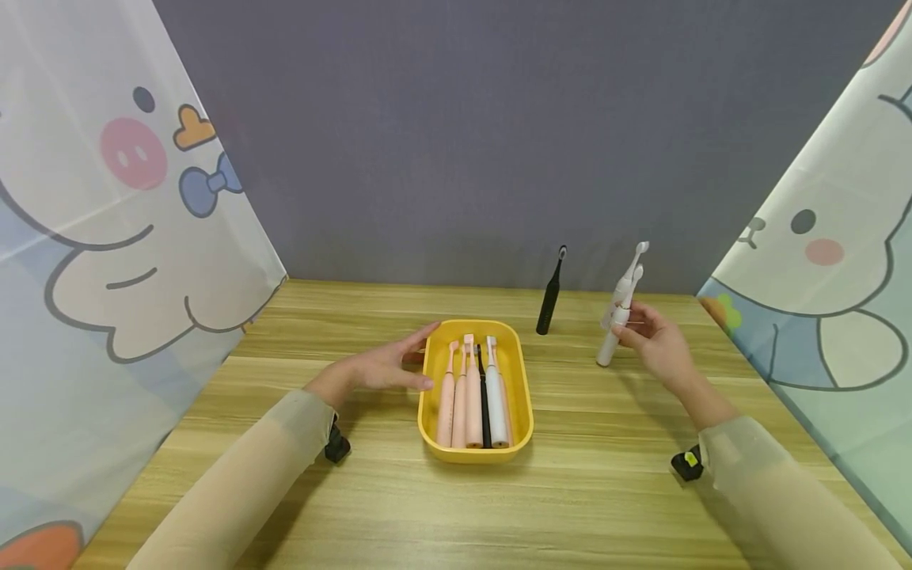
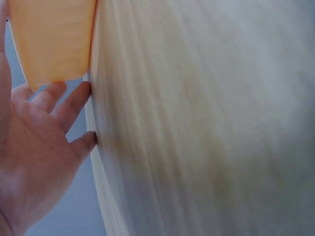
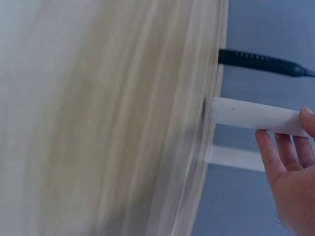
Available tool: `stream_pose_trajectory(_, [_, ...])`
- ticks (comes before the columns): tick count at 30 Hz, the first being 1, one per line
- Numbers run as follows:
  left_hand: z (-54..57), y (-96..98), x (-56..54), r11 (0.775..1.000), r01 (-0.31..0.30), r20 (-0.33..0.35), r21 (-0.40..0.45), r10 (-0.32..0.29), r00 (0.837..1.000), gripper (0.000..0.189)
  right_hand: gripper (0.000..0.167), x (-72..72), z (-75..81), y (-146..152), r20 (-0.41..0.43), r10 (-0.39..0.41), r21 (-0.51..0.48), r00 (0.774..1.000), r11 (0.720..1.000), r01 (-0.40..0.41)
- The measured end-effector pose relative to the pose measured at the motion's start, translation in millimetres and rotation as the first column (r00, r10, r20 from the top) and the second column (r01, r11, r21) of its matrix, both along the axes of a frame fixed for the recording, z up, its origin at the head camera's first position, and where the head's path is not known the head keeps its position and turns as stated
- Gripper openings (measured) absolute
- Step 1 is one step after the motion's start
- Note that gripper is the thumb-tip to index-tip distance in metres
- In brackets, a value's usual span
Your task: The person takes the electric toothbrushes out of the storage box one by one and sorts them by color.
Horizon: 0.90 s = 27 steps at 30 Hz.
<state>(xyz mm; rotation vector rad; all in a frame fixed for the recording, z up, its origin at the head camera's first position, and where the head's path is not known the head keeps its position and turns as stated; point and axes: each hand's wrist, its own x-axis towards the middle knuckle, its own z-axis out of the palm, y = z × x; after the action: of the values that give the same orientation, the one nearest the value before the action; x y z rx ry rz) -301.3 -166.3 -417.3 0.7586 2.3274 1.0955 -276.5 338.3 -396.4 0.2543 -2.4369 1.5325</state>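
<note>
My right hand [image 1: 657,342] pinches an upright white electric toothbrush [image 1: 611,342] between thumb and fingertips, its base close to the table. Right behind it stands a second white toothbrush [image 1: 618,299], partly covered by the first. A yellow tray [image 1: 527,396] holds several toothbrushes lying side by side: pink ones [image 1: 446,405], a black one [image 1: 485,408] and a pale white-blue one [image 1: 496,404]. At the tray's left wall my left hand [image 1: 385,366] rests with fingers spread, fingertips against the outside and thumb at the rim. In the left wrist view the hand [image 2: 39,132] touches the tray's end.
A black electric toothbrush [image 1: 549,305] stands upright between the tray and the white pair. The wooden table [image 1: 399,507] ends at a grey back panel [image 1: 442,158]. Cartoon-printed cloths [image 1: 107,261] hang at both sides.
</note>
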Motion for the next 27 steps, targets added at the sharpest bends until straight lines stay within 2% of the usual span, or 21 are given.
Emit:
stream_pose_trajectory(13, [-1.3,-1.0,-1.0,1.0,-0.004,-0.003,0.007,0.004,1.0,0.116,0.056,-19.8,1.0,23.6,0.011,-0.111,-0.015,0.994,0.994,0.111])
stream_pose_trajectory(21, [-2.2,-0.3,-0.9,1.0,-0.006,-0.006,-0.003,0.006,1.0,0.117,0.057,-31.6,4.8,28.1,0.025,-0.16,0.017,0.987,0.987,0.16])
stream_pose_trajectory(27, [-0.4,-0.2,-1.2,1.0,-0.002,-0.018,-0.018,0.001,1.0,0.122,0.057,-38.3,6.2,27.7,0.025,-0.192,-0.005,0.981,0.981,0.192])
